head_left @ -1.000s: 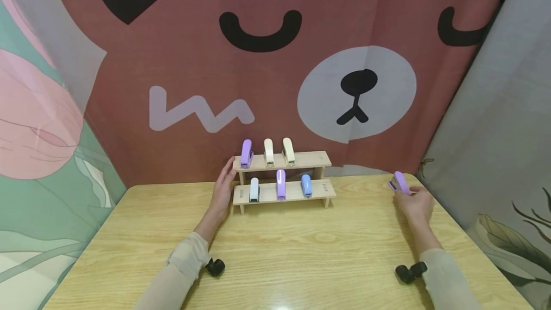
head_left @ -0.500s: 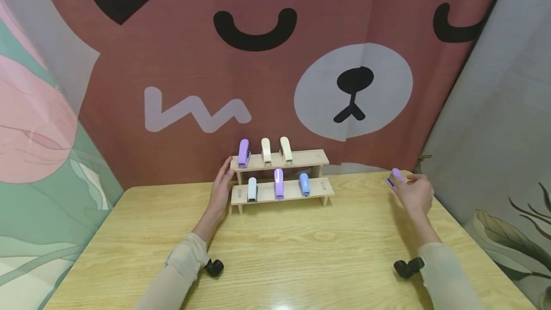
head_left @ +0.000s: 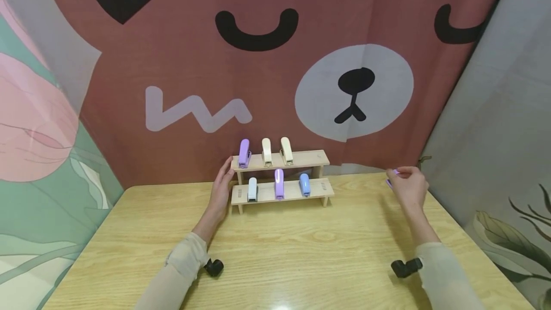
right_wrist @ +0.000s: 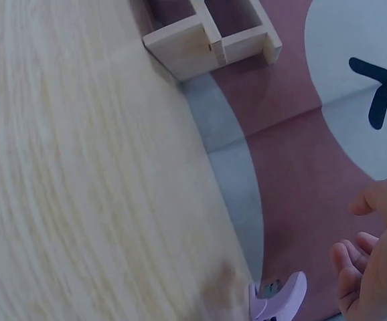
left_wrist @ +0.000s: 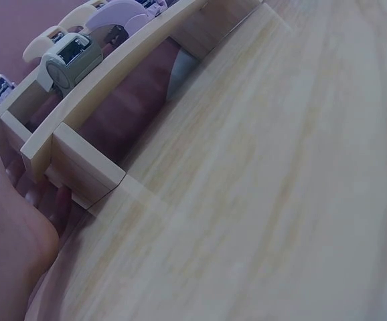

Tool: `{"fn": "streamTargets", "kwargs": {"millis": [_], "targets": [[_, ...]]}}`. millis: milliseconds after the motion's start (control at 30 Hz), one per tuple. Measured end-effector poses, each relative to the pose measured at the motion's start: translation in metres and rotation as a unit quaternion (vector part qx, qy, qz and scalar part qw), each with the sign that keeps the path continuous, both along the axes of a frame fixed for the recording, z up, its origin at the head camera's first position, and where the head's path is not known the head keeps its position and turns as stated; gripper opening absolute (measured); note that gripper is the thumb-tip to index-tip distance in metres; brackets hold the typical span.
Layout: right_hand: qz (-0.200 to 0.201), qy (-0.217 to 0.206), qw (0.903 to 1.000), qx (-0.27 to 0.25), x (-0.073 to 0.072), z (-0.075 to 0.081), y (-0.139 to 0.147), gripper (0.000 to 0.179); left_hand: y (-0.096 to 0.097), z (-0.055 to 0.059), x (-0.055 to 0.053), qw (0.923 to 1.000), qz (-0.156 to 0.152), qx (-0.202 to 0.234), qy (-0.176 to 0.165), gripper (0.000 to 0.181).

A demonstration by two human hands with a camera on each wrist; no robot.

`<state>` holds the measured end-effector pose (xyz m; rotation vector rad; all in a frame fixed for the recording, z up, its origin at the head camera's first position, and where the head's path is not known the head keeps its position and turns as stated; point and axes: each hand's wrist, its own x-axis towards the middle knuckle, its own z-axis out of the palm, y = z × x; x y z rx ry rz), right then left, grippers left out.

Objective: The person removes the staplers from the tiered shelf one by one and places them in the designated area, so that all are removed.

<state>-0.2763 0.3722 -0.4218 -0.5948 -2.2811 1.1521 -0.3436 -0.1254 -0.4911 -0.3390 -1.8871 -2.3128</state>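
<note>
1. On my head view, taking the two-tier rack (head_left: 316,158) as the middle of the dial, I see pale, straight-grained wood: flat planks with square edges on short block legs.
2. The table (head_left: 301,252) has a yellowish wood-grain top with rounded far corners; behind it hangs a creased brown-red cloth (head_left: 181,61) with a bear-face print.
3. The rack's upper tier bears, left to right, a purple stapler (head_left: 244,153) and two cream staplers (head_left: 266,151), smooth, with rounded handles.
4. The lower tier bears a white stapler (head_left: 252,189), another purple stapler (head_left: 279,184) and a blue stapler (head_left: 304,184).
5. At 9 o'clock, I see the left hand (head_left: 221,190) against the rack's end, fingers extended and touching the wood.
6. At 3 o'clock, by the table's far right corner, is a lilac stapler (right_wrist: 288,301), curved and smooth, mostly hidden from the head view by the right hand (head_left: 411,188).
7. My right wrist view shows that hand apart from the stapler, fingers loosely bent, thumb away from them, gripping nothing.
</note>
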Motion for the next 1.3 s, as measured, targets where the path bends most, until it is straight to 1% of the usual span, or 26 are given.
{"fn": "streamTargets", "kwargs": {"millis": [33, 200, 267, 500, 567, 667, 800, 867, 933, 1067, 1300], "targets": [[0.003, 0.0, 1.0, -0.004, 0.0, 0.002, -0.002, 0.046, 0.0, 0.004, 0.003, 1.0, -0.001, -0.001, -0.003, 0.054], [0.023, -0.01, 0.9995, -0.019, 0.002, 0.01, -0.009, 0.045, 0.0, 0.002, 0.004, 1.0, 0.006, 0.001, 0.004, 0.053], [0.029, -0.012, 0.9993, -0.02, 0.004, 0.013, -0.011, 0.046, 0.001, -0.004, -0.001, 0.9999, 0.01, 0.002, 0.012, 0.052], [0.039, -0.002, 0.9987, -0.032, 0.007, 0.024, -0.021, 0.047, 0.004, -0.001, -0.003, 0.9997, 0.015, 0.002, 0.017, 0.053], [0.048, 0.005, 0.9982, -0.036, 0.007, 0.028, -0.026, 0.046, 0.004, 0.001, -0.004, 0.9996, 0.019, 0.003, 0.019, 0.053], [0.062, 0.014, 0.9972, -0.038, 0.007, 0.032, -0.035, 0.045, 0.002, 0.001, -0.005, 0.9997, 0.015, 0.003, 0.018, 0.052], [0.082, 0.023, 0.996, -0.025, 0.009, 0.032, -0.047, 0.043, -0.001, -0.004, -0.001, 1.0, 0.007, 0.004, -0.005, 0.05], [0.091, 0.029, 0.9953, -0.016, 0.01, 0.032, -0.055, 0.042, -0.001, -0.005, 0.001, 0.9999, 0.007, 0.005, -0.011, 0.05], [0.099, 0.035, 0.9944, -0.011, 0.011, 0.032, -0.062, 0.042, -0.002, -0.007, 0.003, 0.9999, 0.008, 0.005, -0.011, 0.05], [0.108, 0.046, 0.9931, -0.005, 0.011, 0.034, -0.076, 0.037, -0.002, -0.009, 0.003, 0.9999, 0.005, 0.01, -0.006, 0.051], [0.131, 0.065, 0.9892, 0.005, 0.009, 0.037, -0.094, 0.031, 0.001, -0.008, 0.0, 0.9998, 0.013, 0.01, 0.009, 0.051]]}}
